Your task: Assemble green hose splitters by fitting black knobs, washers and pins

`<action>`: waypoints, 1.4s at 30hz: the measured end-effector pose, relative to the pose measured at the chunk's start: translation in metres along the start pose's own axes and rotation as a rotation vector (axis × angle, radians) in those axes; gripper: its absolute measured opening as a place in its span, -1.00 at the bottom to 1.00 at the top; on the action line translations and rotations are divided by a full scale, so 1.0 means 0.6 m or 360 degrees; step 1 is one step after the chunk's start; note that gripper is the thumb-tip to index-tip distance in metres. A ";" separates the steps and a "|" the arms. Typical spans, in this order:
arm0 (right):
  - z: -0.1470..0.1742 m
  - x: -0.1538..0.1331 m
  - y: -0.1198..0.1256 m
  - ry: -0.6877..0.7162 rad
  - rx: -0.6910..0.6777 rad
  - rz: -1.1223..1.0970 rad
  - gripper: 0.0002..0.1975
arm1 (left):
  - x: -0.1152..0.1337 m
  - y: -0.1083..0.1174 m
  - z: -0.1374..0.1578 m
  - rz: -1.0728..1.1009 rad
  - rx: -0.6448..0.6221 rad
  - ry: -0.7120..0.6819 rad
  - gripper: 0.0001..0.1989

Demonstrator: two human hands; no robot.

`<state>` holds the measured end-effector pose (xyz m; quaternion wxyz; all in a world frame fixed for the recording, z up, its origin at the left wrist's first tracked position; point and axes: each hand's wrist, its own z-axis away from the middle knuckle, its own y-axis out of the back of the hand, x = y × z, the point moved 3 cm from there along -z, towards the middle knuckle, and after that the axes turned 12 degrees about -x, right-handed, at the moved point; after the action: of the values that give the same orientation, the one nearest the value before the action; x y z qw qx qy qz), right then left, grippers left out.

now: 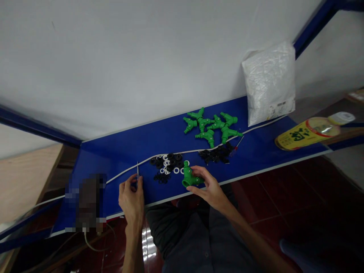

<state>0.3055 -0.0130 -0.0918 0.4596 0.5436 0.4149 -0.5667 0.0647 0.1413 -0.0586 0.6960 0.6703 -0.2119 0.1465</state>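
At the far left of the blue table point(96, 155) there is an object covered by blurred squares point(88, 204), so I cannot tell what it is or if it has any writing. A white cord point(116, 176) goes from it across the table toward the right. Next comes the left hand point(131, 195), whose fingers are pinched on a thin pointed tool point(138, 171); the tip points away from the person. To the right of this hand lies a loose group of black and white rings point(167, 163), with smaller black rings point(162, 178) just beside, nearer to the table's front edge.

The right hand point(209, 186) is well apart from the left one. Its thumb and fingers are clamped on a green fitting point(187, 176), near the front edge, with a round opening toward the person. Behind it are small black pieces point(214, 154), then a group of green branched fittings point(209, 136). A screwdriver point(234, 151) with red and blue handle lies beside the black pieces.

Farther right, a white plastic bag point(269, 83) leans on the wall; its small print is not readable. At the right end, a bottle point(327, 130) carries a yellow label point(305, 133) with large dark characters, which I cannot read surely.
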 end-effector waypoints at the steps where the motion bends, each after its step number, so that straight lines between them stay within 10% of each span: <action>1: 0.002 -0.003 0.001 0.0001 -0.0001 0.0008 -0.37 | 0.002 0.004 0.000 0.0001 0.0004 0.0014 -0.58; 6: 0.006 -0.027 0.007 0.0049 -0.0044 0.0181 -0.37 | 0.038 0.020 0.044 0.0178 0.0171 0.0024 -0.46; 12: 0.008 -0.052 0.001 0.0127 0.0004 0.0293 -0.47 | 0.140 -0.072 0.132 0.1145 -0.0975 -0.0300 -0.48; 18: 0.023 -0.054 0.022 0.0279 -0.0132 0.0502 -0.46 | 0.163 -0.125 0.121 0.1566 -0.1012 -0.0056 -0.47; 27: -0.022 -0.002 0.091 0.0183 0.0682 0.1383 -0.67 | 0.154 -0.124 0.124 0.1784 -0.1091 0.0125 -0.41; 34: -0.041 0.005 0.119 0.0221 0.0718 0.1467 -0.77 | 0.219 -0.170 0.120 0.1730 -0.1457 0.0053 -0.24; 42: -0.037 0.004 0.132 0.0284 0.0688 0.1444 -0.80 | 0.194 -0.162 0.100 0.1708 -0.1241 0.0163 -0.27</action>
<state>0.3876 -0.0102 -0.0931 0.4993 0.7980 0.0480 -0.3342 0.2073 0.0668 -0.0850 0.7271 0.1629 -0.5204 0.4171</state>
